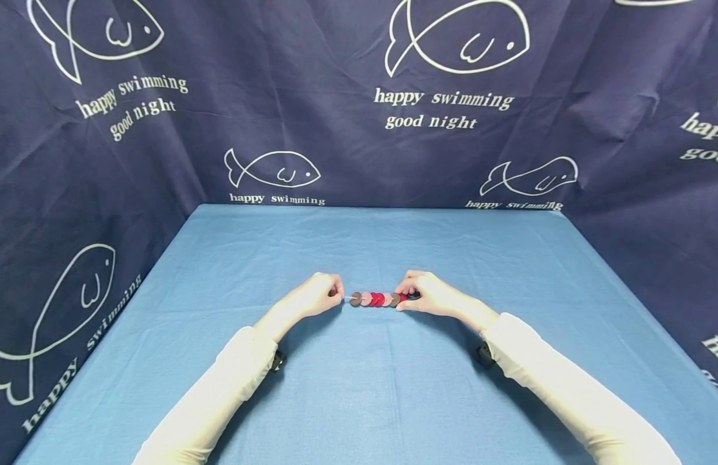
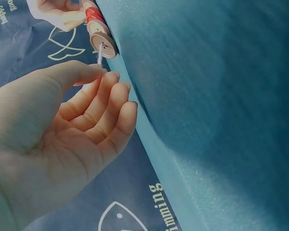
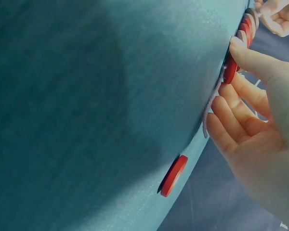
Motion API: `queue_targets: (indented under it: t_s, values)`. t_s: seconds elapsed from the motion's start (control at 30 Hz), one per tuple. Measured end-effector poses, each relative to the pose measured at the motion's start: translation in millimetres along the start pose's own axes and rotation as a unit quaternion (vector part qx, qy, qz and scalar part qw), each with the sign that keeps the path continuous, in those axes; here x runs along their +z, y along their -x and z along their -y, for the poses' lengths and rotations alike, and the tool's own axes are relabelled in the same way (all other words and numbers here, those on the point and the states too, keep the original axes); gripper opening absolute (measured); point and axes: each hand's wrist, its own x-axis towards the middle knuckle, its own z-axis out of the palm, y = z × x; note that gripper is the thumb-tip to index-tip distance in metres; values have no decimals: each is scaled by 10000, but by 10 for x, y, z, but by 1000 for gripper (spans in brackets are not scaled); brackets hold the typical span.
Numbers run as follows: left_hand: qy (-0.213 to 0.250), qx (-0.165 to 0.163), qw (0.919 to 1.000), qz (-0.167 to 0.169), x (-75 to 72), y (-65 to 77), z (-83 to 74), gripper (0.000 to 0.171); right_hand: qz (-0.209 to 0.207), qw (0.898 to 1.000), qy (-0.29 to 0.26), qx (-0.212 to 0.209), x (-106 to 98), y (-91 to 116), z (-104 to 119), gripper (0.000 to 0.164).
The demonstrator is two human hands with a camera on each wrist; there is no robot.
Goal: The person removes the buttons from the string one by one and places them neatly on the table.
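Note:
Several round buttons (image 1: 377, 299) in brown, pink and red overlap in a row, threaded on a pale string (image 2: 100, 60). My left hand (image 1: 322, 294) is at the row's left end, pinching the string between thumb and index fingertip just beyond a brown button (image 2: 104, 45). At the other end my right hand (image 1: 428, 294) grips the row's edge with thumb and fingers, a red button (image 3: 229, 70) showing between them. In the right wrist view, the string's loose tail (image 3: 206, 118) trails past my right fingertips. Part of the row's right end is hidden by that hand.
A loose red button (image 3: 174, 176) lies on the blue tablecloth (image 1: 359, 387), near my right wrist. Dark blue fabric (image 1: 347, 97) with white fish prints hangs behind the table and along both sides.

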Motion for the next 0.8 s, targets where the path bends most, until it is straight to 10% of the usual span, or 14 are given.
queue_targets:
  t_s: [0.8]
  values:
    - [-69, -93, 9999, 52, -1, -5, 5, 9, -15, 9999, -130, 101, -8, 10, -9, 20]
